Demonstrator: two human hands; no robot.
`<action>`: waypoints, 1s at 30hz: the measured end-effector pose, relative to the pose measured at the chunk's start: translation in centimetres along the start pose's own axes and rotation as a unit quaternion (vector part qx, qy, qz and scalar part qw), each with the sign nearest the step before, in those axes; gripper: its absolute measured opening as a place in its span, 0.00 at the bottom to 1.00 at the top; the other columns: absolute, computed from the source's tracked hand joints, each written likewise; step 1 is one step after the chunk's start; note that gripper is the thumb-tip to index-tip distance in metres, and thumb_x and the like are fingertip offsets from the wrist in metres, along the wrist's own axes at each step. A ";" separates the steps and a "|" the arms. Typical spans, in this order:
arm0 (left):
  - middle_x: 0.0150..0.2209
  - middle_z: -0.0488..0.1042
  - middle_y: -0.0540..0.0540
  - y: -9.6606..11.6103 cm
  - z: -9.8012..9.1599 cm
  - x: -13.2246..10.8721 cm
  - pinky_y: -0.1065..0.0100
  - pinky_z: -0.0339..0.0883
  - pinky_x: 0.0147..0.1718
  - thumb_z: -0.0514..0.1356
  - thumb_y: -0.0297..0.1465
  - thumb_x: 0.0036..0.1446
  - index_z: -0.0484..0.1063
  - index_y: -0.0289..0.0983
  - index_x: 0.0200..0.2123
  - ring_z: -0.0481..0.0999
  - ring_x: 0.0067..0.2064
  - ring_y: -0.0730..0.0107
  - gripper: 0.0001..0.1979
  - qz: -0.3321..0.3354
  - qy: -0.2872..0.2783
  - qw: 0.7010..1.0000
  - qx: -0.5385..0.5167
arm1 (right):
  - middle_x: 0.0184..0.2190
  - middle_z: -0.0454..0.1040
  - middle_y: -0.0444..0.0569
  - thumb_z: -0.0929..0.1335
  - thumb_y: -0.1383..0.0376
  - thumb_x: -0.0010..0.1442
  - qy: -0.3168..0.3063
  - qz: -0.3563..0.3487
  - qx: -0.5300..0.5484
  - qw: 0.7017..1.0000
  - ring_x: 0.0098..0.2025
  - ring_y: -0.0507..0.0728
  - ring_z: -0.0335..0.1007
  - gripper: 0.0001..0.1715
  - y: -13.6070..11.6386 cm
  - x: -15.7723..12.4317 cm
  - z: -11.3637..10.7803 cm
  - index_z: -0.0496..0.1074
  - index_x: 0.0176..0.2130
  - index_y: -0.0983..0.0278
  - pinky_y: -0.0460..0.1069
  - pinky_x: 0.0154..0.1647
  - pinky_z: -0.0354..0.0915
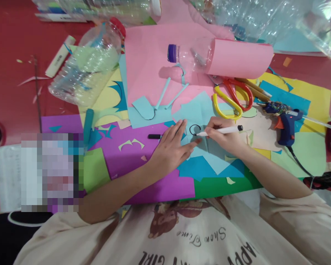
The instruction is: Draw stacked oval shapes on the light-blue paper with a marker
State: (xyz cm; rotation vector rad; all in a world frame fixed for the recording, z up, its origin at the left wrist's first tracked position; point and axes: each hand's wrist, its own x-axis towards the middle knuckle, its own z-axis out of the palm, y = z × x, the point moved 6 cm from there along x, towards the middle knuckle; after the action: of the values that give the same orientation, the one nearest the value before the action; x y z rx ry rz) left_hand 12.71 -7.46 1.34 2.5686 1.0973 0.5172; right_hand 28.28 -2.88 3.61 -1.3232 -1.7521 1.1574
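My right hand (pixel 226 136) grips a white marker (pixel 228 130), its tip on a light blue paper sheet (pixel 217 158). Just above the tip is a rounded black outline (pixel 195 129) on that sheet. Flat on the paper rests my left hand (pixel 172 147), fingers spread, with its fingertips left of the outline. A black marker cap (pixel 154 136) lies beside the left hand's fingers on purple paper (pixel 132 162). Beyond my right hand are scissors (pixel 231 97) with one red and one yellow handle.
A plastic bottle (pixel 193 53) wrapped in pink paper lies at the back. To the right, a blue glue gun (pixel 287 129) rests on paper, its cord trailing off. Another clear bottle (pixel 91 59), a white tube (pixel 60 55) and a teal stick (pixel 88 123) lie left among paper scraps.
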 end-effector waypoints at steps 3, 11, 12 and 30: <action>0.71 0.42 0.43 0.0 0.0 0.0 0.45 0.53 0.62 0.53 0.34 0.65 0.68 0.48 0.56 0.50 0.69 0.47 0.18 -0.001 -0.002 1.000 -0.002 | 0.15 0.59 0.39 0.64 0.67 0.54 -0.004 -0.005 -0.016 1.000 0.19 0.48 0.51 0.14 -0.2 -0.1 0.0 0.59 0.19 0.62 0.46 0.21 0.49; 0.71 0.42 0.40 0.1 -0.1 0.1 0.44 0.55 0.60 0.53 0.34 0.65 0.69 0.48 0.55 0.52 0.68 0.46 0.17 0.002 -0.001 1.000 0.007 | 0.15 0.58 0.39 0.63 0.68 0.52 0.031 0.005 -0.057 0.998 0.19 0.48 0.52 0.14 -1.2 0.0 -0.8 0.55 0.19 0.61 0.46 0.20 0.50; 0.71 0.42 0.40 0.1 -0.1 0.1 0.44 0.55 0.60 0.53 0.34 0.65 0.69 0.48 0.55 0.53 0.68 0.45 0.17 0.003 0.000 1.000 0.007 | 0.15 0.58 0.39 0.63 0.68 0.52 0.036 0.005 -0.062 0.997 0.19 0.48 0.51 0.14 -1.2 0.0 -0.9 0.55 0.19 0.61 0.46 0.20 0.49; 0.70 0.44 0.40 0.0 -0.2 0.1 0.42 0.52 0.61 0.53 0.33 0.65 0.67 0.49 0.58 0.52 0.68 0.44 0.19 0.000 -0.006 1.000 -0.007 | 0.16 0.62 0.42 0.64 0.66 0.55 0.153 -0.043 -0.046 0.986 0.21 0.51 0.59 0.12 -1.1 -0.9 -2.3 0.60 0.21 0.60 0.49 0.23 0.57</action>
State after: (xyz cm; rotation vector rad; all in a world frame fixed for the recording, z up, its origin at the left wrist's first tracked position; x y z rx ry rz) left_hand 12.74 -7.39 1.51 2.5555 1.0859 0.5074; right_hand 30.17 -3.24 5.56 -1.3829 -1.6352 0.7863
